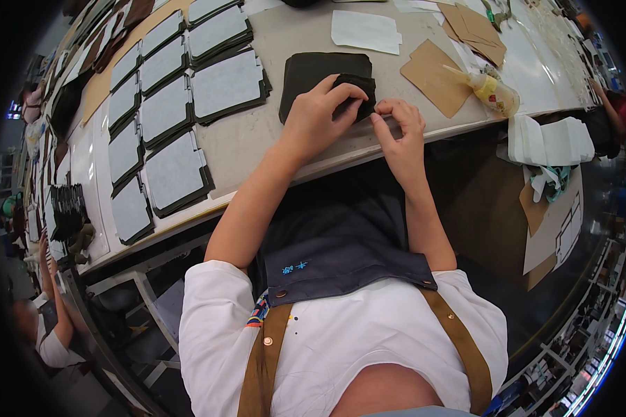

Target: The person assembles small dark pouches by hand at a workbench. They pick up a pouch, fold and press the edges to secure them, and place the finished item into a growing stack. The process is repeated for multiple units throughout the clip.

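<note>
A black, rounded-corner piece of sheet material (320,69), perhaps leather or fabric, lies on the worktable in front of me. Its near right part is a dark folded flap (363,87), bent up between my hands. My left hand (311,119) is curled over this flap, thumb and fingers closed on it. Beside it, my right hand (402,132) pinches with thumb and forefinger at the flap's right corner. Whatever lies between those right fingertips is too small to make out. The underside of the flap is hidden by my left fingers.
Stacks of black pieces topped with pale panels (228,85) stand in rows on the left. A single white panel (366,31) lies beyond the black piece. Brown card templates (435,76) and a glue bottle (495,96) are on the right. White pads (549,141) hang past the table edge.
</note>
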### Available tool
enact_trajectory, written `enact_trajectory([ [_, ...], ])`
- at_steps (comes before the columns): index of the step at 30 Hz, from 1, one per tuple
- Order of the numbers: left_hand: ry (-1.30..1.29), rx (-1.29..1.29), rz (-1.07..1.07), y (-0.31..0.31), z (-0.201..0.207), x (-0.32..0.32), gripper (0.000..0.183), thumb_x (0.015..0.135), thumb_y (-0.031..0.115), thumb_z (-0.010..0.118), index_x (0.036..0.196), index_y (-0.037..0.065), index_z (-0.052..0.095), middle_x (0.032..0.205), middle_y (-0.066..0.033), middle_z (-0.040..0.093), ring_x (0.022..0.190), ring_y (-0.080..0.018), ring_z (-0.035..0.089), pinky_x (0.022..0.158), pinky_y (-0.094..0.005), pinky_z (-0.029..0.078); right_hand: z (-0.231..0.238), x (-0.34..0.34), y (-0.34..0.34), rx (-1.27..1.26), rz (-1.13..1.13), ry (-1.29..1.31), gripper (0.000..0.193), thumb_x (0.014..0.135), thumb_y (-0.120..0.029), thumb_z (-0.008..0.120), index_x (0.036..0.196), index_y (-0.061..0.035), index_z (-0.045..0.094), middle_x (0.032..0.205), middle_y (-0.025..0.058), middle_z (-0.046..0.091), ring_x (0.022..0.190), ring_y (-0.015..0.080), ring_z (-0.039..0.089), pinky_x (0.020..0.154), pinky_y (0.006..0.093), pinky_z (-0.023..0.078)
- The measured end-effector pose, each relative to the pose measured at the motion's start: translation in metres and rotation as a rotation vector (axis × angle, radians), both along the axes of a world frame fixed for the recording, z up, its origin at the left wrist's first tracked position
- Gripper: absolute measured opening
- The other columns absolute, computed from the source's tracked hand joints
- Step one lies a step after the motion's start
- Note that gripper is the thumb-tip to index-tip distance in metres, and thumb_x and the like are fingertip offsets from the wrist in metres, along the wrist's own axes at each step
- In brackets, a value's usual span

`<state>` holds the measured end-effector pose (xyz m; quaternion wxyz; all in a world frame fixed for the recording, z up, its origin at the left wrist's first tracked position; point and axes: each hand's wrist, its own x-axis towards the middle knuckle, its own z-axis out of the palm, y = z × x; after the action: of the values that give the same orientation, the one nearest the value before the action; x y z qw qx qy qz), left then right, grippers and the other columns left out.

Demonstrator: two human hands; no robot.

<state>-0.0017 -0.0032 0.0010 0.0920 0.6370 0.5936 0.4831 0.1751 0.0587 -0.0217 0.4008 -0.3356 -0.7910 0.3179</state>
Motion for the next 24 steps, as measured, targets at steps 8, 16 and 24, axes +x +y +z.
enact_trajectory([
  [8, 0.04, 0.032, -0.006, 0.001, -0.002, -0.001, 0.012, 0.088, 0.006, 0.073, 0.099, 0.01, 0.072, 0.091, -0.0085, 0.069, 0.074, -0.0313, 0.068, 0.079, -0.04, 0.052, 0.001, 0.002, 0.0, -0.022, 0.01, 0.009, 0.007, 0.092, -0.014, 0.068, 0.094, -0.0081, 0.069, 0.106, 0.0013, 0.069, 0.108, 0.0231, 0.055, 0.108, 0.0392, 0.029],
  [16, 0.082, 0.037, -0.032, 0.001, -0.004, -0.002, 0.012, 0.088, 0.01, 0.074, 0.099, 0.012, 0.072, 0.094, -0.0085, 0.067, 0.072, -0.0305, 0.068, 0.065, -0.0385, 0.055, 0.003, 0.001, -0.002, -0.015, 0.007, 0.002, 0.007, 0.093, -0.015, 0.067, 0.094, -0.0082, 0.069, 0.106, 0.0014, 0.069, 0.107, 0.0228, 0.055, 0.108, 0.0395, 0.029],
  [24, 0.063, -0.036, -0.027, -0.004, 0.006, 0.002, 0.014, 0.088, 0.005, 0.074, 0.101, 0.009, 0.074, 0.094, -0.0124, 0.07, 0.081, -0.0319, 0.071, 0.071, -0.0376, 0.056, 0.002, -0.001, -0.002, -0.009, -0.017, -0.007, 0.009, 0.093, -0.017, 0.068, 0.09, -0.008, 0.069, 0.105, 0.0015, 0.069, 0.107, 0.0235, 0.056, 0.108, 0.0404, 0.03],
])
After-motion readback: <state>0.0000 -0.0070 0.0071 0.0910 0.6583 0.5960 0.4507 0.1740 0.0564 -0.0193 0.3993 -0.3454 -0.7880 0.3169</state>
